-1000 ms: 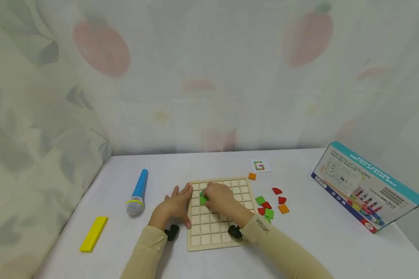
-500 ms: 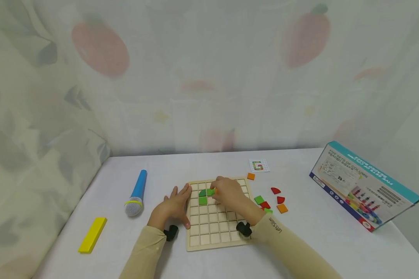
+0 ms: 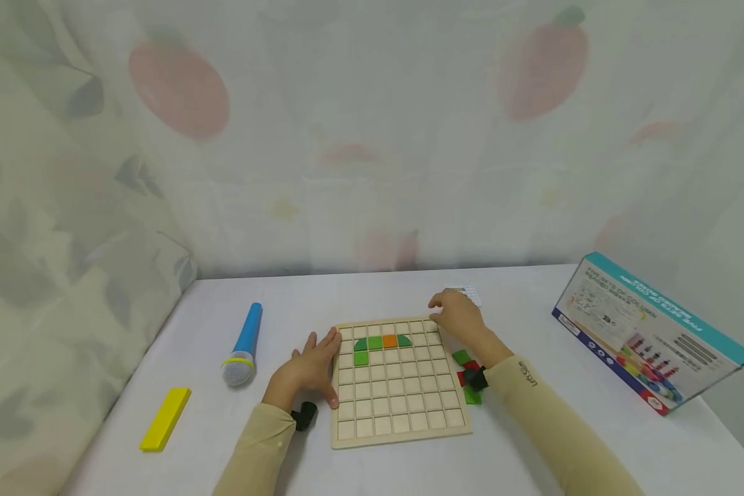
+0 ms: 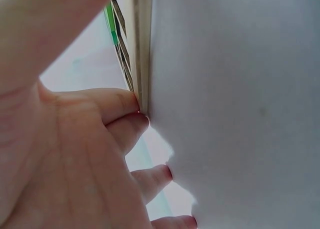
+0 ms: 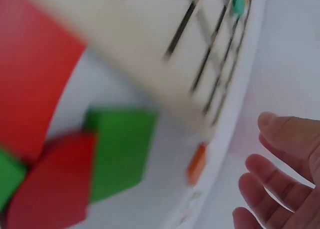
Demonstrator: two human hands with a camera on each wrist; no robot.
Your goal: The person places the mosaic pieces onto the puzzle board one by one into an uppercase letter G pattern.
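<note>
A wooden grid board (image 3: 403, 406) lies on the white table. In its upper rows are two dark green quarter-round tiles, one of them at the row's right end (image 3: 404, 340), two light green square tiles (image 3: 375, 342) and an orange square tile (image 3: 389, 341). My left hand (image 3: 306, 372) rests with spread fingers against the board's left edge; the left wrist view shows fingertips touching that edge. Off the board's upper right corner hovers my right hand (image 3: 461, 320), fingers loosely bent and holding nothing. The right wrist view shows a loose orange tile (image 5: 197, 164) near its fingertips, hidden in the head view.
Right of the board lie loose green and red tiles (image 3: 473, 395), partly behind the right wrist. A pattern card (image 3: 471, 292) sits beyond the right hand. A blue toy microphone (image 3: 245, 344) and a yellow block (image 3: 165, 419) are at left; a cardboard box (image 3: 651, 331) stands at right.
My right hand has left the board's upper row and moved right to the upper right corner. The orange square and right dark green tile now show in the row. The left hand stays put.
</note>
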